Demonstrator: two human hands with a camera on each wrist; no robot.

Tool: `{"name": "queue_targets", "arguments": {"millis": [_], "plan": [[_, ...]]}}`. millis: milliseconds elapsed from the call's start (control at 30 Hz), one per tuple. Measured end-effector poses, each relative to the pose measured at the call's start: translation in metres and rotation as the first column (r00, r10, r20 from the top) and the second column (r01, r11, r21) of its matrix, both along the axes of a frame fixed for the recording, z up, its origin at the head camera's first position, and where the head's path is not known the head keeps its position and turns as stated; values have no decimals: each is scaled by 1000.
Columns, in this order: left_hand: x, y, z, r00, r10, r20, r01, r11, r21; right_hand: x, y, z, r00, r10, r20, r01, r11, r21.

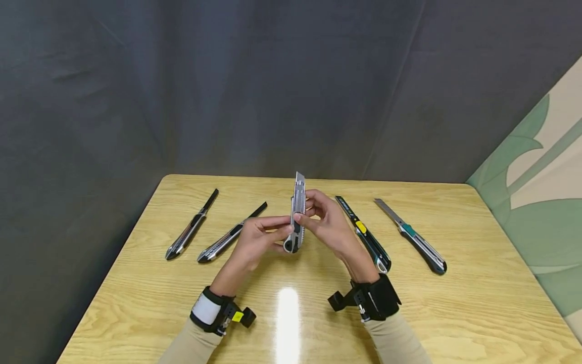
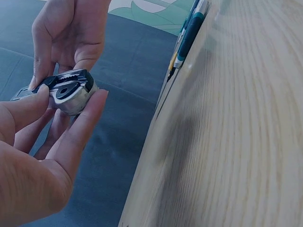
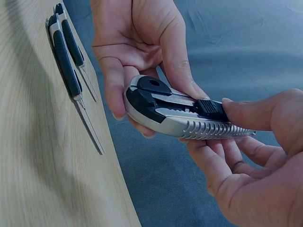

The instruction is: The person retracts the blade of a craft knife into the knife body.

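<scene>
A silver snap-off utility knife [image 1: 298, 199] with black parts stands nearly upright above the table, blade end up, held between both hands. My left hand [image 1: 254, 241] pinches its lower end between thumb and fingers. Higher up, my right hand [image 1: 331, 225] grips the knife, with the thumb at the black slider [image 3: 211, 109] and the fingers beneath the ribbed side. The right wrist view shows the rounded butt with its black wheel [image 3: 154, 84]. A short blade tip [image 1: 299, 176] shows at the top in the head view.
Two slim silver-and-black knives [image 1: 186, 235] lie on the table [image 1: 136, 313] to the left. On the right lie a black-green knife with a yellow slider [image 1: 360, 227] and one with a teal slider [image 1: 408, 230]. A dark curtain [image 1: 282, 91] hangs behind.
</scene>
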State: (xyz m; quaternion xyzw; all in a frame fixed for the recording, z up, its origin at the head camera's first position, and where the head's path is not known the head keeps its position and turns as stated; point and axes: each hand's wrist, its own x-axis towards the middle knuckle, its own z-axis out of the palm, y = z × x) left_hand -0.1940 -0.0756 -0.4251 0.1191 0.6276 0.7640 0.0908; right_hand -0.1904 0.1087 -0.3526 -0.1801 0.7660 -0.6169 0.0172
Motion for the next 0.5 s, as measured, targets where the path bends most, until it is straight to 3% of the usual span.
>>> {"name": "queue_targets", "arguments": {"millis": [233,500], "plan": [[-1,-1,0,1000,-7,23,7,1000,5,0,1,-1,1000,12,10,-12,1000,-4],[2,-2,0,999,-22,23,22,1000,15,-12,5,-27,999,46,8,-46,999,-11]]}}
